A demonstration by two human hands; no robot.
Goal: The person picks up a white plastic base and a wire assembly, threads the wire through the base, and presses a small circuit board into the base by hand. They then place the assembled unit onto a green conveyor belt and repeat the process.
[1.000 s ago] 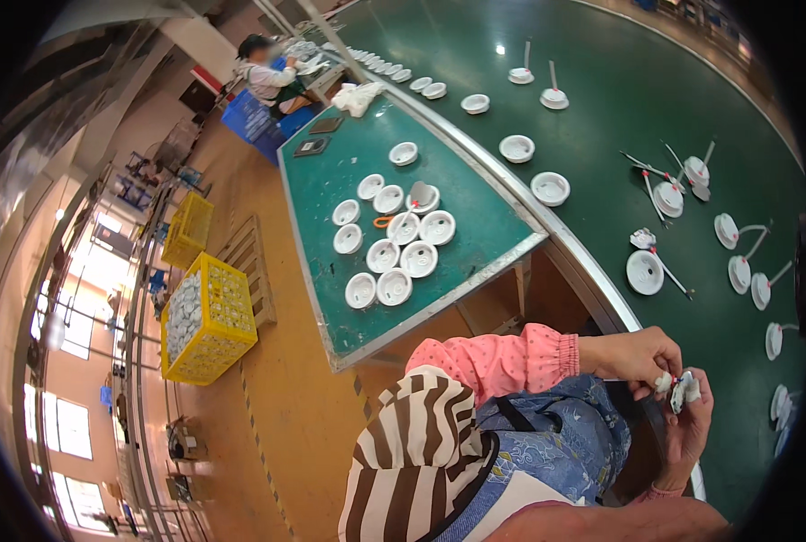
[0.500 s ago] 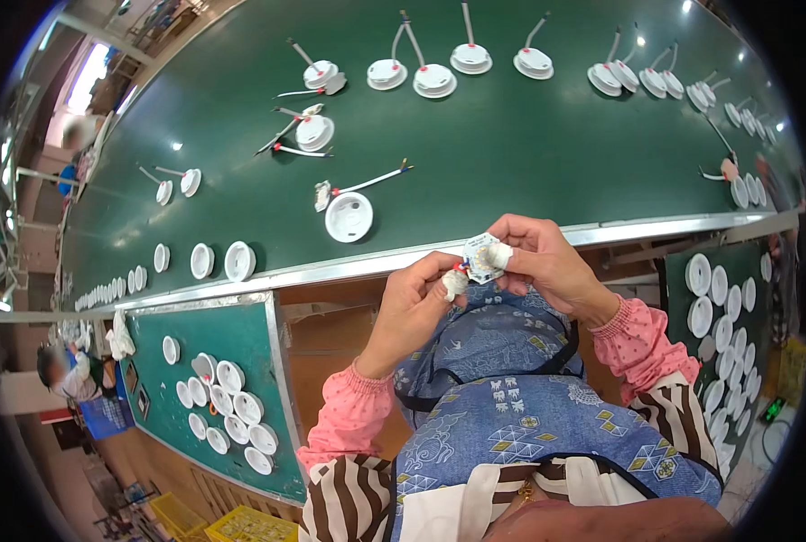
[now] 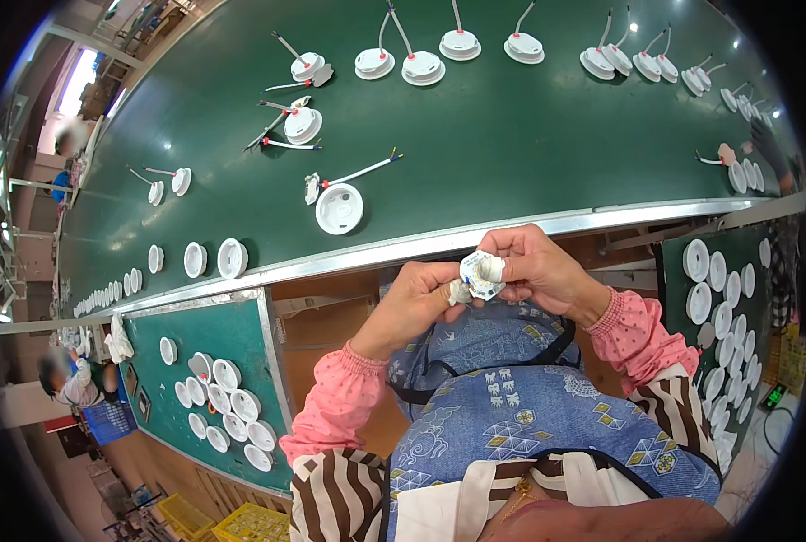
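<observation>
Above my lap, just off the near edge of the green table (image 3: 475, 126), both my hands are closed round a small white circuit board (image 3: 486, 288). My right hand (image 3: 552, 275) pinches its right side, with a white-wrapped thumb lying over its face. Against the board's left edge, my left hand (image 3: 412, 303) presses a white-wrapped thumb and fingers together. A bit of coloured wire shows there, mostly hidden. A round white housing (image 3: 340, 209) stands on the table ahead, beside a cable (image 3: 362, 172) with bare coloured ends and another small board (image 3: 312, 189).
Several white housings with upright cables (image 3: 422, 68) stand across the far table. A row of white rings (image 3: 232, 259) runs along its left edge. Lower green boards at left (image 3: 150, 388) and right hold more rings. Yellow crates (image 3: 254, 524) stand on the floor at lower left.
The board has tilted slightly between my fingers, and my left thumb has closed in over its edge, covering the red wire end seen before. The view has shifted a little.
</observation>
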